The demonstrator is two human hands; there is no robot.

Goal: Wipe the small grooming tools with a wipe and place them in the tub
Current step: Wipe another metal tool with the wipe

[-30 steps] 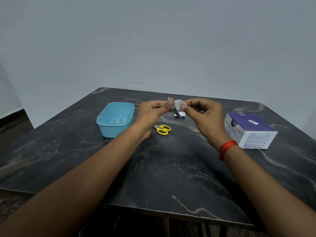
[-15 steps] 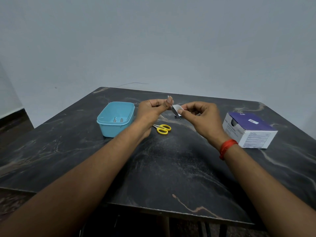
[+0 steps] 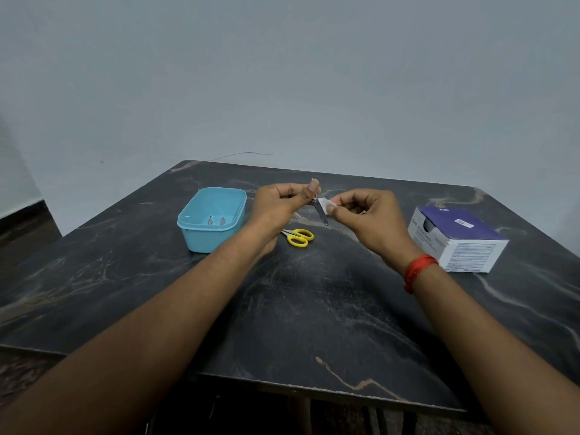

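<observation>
Both forearms reach forward over the table (image 3: 314,309), with the tub (image 3: 188,215) to the left. The left hand (image 3: 279,205), thumb up, pinches the top of a metal tool (image 3: 320,211). Close by, the right hand (image 3: 367,215) pinches a wipe (image 3: 324,202) against the tool.

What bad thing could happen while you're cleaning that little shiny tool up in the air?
1. The left hand pinches the metal tool only by its top end, so the wipe that the right hand holds against it might tug it loose onto the table.
2. The yellow scissors lie just beside that wrist; swinging over to the blue tub might knock them.
</observation>
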